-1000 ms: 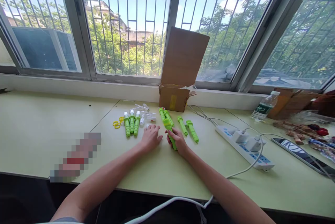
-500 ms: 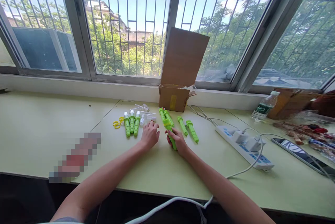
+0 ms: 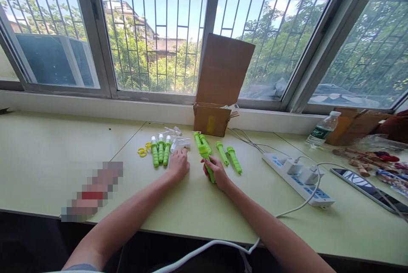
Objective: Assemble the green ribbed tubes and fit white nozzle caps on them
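A ribbed light-green plastic tube (image 3: 210,174) is gripped in my right hand (image 3: 217,170), its wider collared end pointing away from me. My left hand (image 3: 179,165) rests to its left with curled fingers at several clear plastic pieces (image 3: 181,142); whether it pinches one is hidden. Left of that hand lie three green tubes with clear, white-looking tops (image 3: 160,149). Beyond my right hand are two more green tubes (image 3: 204,142), partly overlapped by the held one. Two others, a green tube (image 3: 222,153) and a green tube (image 3: 234,160), lie on the right.
Yellow-handled scissors (image 3: 144,150) lie at the left of the tubes. An open cardboard box (image 3: 212,120) stands against the window sill. On the right are a power strip (image 3: 299,179) with plugs and cables, a phone (image 3: 366,189) and a water bottle (image 3: 323,129). A blurred patch (image 3: 92,194) covers something at left.
My left hand has shifted slightly left, closer to the clear plastic pieces and the capped tubes. My right hand stays in place with the green tube.
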`<state>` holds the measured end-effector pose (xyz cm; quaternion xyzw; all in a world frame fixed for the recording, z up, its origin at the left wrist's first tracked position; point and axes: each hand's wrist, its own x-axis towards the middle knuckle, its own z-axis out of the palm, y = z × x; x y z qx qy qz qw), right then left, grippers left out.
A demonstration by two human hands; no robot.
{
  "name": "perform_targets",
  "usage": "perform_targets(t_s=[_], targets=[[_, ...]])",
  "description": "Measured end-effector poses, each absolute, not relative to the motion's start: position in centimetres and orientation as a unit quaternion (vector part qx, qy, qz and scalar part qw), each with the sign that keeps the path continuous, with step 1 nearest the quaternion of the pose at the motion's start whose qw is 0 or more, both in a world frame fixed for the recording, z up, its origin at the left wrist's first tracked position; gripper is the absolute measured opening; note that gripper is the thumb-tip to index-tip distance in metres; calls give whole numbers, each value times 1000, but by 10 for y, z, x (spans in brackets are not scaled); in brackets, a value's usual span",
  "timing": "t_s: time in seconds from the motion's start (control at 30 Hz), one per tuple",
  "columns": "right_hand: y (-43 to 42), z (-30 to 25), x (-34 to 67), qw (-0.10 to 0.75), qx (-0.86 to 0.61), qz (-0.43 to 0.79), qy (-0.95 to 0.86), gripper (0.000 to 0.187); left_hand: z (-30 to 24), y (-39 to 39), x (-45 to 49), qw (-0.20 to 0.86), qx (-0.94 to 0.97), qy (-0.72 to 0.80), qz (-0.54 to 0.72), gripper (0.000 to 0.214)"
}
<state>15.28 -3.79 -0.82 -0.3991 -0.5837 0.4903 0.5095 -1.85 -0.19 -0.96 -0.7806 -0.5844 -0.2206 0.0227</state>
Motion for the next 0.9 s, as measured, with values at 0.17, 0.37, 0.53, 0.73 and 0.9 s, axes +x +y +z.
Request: perform_targets(t_s=[0.17,0.37,0.53,0.73,0.9], targets=[[-37,-9,153,511,-401,492,-580,32,-10,0,-20,7,-778,-591,-213,30],[-37,-10,153,511,-393,493,-585,30,-9,2,-19,2,-783,-565,-260,29],[-36,-10,154,505,-399,486,-591,30,-8,1,-19,13,-781,-542,-310,20],[-35,-11,154,506,-396,488,-591,29,-5,0,-17,18,-762,-532,-368,18],[-37,-10,154,505,-396,488,-591,29,-5,2,-16,14,-754,-512,-411,18]])
